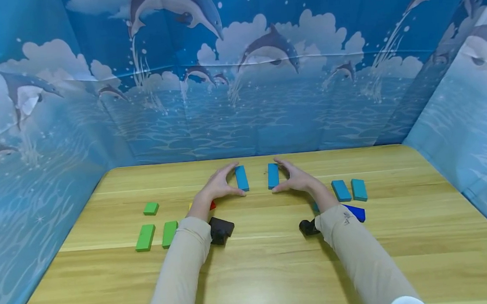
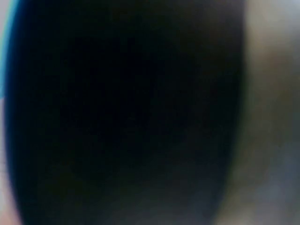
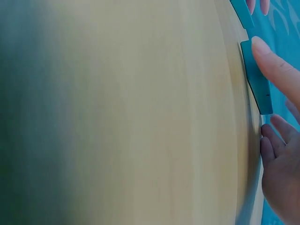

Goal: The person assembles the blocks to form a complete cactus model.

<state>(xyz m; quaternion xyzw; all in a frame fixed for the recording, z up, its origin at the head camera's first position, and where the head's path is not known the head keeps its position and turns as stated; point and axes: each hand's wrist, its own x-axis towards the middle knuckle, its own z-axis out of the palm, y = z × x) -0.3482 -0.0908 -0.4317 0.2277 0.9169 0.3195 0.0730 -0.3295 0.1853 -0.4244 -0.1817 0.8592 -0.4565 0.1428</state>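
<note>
Two blue blocks stand apart near the table's back edge in the head view. My left hand (image 1: 219, 183) spans the left block (image 1: 242, 178) lengthwise, fingertips by its far end and thumb by its near end. Around the right block (image 1: 273, 176) my right hand (image 1: 296, 178) is spread the same way. In the right wrist view the thumb of my right hand (image 3: 286, 164) overlaps one end of the block (image 3: 258, 82), the fingers just past the other end; firm contact cannot be told. The left wrist view is dark and blurred.
Green blocks (image 1: 145, 238) lie on the wooden table (image 1: 263, 276) at left. Two more blue blocks (image 1: 341, 191) lie at right, near a dark blue piece (image 1: 356, 213). Red (image 1: 213, 205) and yellow pieces are partly hidden by my left arm. A dolphin-print cloth (image 1: 240, 113) surrounds the back and sides.
</note>
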